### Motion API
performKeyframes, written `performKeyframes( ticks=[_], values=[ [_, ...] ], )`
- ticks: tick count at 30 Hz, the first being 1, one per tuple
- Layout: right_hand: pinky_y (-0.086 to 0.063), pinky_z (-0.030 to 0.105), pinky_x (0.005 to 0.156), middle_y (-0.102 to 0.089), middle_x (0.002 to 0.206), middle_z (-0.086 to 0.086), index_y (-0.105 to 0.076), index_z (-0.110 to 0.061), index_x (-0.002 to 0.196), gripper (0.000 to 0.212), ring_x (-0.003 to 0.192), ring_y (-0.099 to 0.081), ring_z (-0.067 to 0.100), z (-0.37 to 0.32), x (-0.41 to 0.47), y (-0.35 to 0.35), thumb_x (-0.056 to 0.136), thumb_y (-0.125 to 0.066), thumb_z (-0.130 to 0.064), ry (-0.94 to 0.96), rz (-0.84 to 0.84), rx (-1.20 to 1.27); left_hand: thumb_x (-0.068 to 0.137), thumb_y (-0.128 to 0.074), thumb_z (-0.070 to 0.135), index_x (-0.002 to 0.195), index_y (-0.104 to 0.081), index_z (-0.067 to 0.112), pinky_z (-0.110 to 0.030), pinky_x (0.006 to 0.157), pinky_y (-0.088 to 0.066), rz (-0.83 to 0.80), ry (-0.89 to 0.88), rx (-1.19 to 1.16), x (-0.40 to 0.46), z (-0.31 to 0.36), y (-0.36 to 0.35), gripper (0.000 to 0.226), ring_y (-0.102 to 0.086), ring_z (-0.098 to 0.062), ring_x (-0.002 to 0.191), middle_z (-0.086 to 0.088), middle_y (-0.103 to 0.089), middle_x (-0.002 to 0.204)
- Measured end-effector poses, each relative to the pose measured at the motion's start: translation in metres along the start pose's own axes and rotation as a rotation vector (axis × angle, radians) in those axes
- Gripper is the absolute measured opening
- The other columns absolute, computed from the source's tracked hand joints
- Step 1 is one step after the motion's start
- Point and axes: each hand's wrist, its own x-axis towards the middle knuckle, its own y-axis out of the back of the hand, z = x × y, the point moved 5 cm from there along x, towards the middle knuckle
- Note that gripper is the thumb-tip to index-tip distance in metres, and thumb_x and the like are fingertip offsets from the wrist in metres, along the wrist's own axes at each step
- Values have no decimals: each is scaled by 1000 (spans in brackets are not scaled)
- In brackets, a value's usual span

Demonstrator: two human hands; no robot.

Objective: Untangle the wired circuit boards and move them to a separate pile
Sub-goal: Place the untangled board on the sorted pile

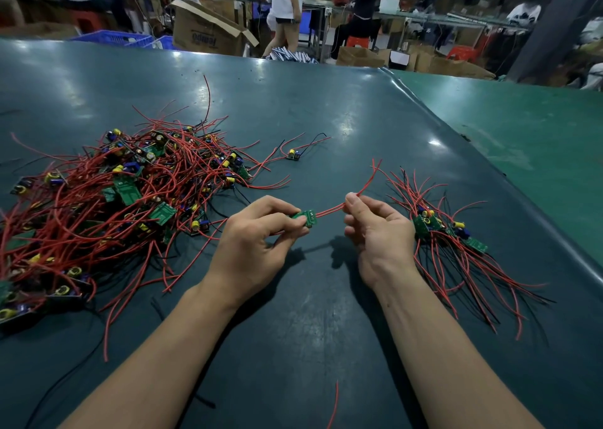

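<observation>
A big tangled heap of small green circuit boards with red and black wires [130, 194] covers the left of the dark green table [326, 112]. My left hand [257, 236] pinches one green board [305, 218] just above the table's middle. From that board red wires [329, 211] run right to my right hand [375, 229], which pinches them between thumb and forefinger; their free ends stick up past it. A smaller, sorted pile of boards with wires [443, 233] lies just right of my right hand.
One single board with wires [293, 154] lies alone behind my hands. A loose red wire [334, 406] lies near the front edge. A lighter green mat [538, 128] adjoins on the right. Beyond the table stand people, cardboard boxes [208, 30] and blue crates [114, 37].
</observation>
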Motion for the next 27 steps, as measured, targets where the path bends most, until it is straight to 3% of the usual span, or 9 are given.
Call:
performKeyframes(
  ticks=[6,11,17,21,24,27],
  values=[
    [-47,18,42,-69,64,0,-58,-14,79,14,55,-68,11,1,-6,-9,91,-65,-11,-114,-157,104,75,-81,3,80,-77,1,-27,72,-55,42,80,14,0,-2,2,7,-68,-16,76,-8,-69,85],
    [-58,24,59,-67,66,10,-53,-8,82,10,66,-72,23,5,-11,-22,90,-59,-7,-162,-296,357,75,-82,4,82,-77,3,-30,74,-56,74,171,-15,-1,-9,4,9,-68,-12,78,-7,-70,86],
    [-57,27,58,-57,66,4,-53,-9,77,15,61,-68,18,6,-12,-20,83,-63,-17,-276,-312,432,76,-80,7,83,-77,3,-29,74,-57,42,156,-64,-1,-5,0,9,-69,-12,79,-6,-71,86],
    [-55,24,56,-54,60,-1,-54,-11,69,24,55,-61,12,6,-13,-20,92,-57,-17,-327,-328,384,77,-80,5,82,-76,2,-27,75,-56,38,148,-72,0,-3,0,8,-69,-13,80,-7,-71,87],
    [-52,22,51,-53,56,-3,-53,-13,72,21,53,-61,11,4,-10,-18,92,-56,-14,-233,-278,256,76,-80,4,81,-75,1,-25,76,-55,52,150,-59,0,-3,1,7,-68,-13,80,-7,-70,87],
    [-44,20,42,-53,58,0,-53,-15,72,21,47,-57,11,1,-4,-10,91,-58,-8,-79,-124,184,76,-80,3,79,-75,0,-25,76,-55,28,123,-47,0,1,0,7,-69,-15,79,-8,-70,87]
  ],
)
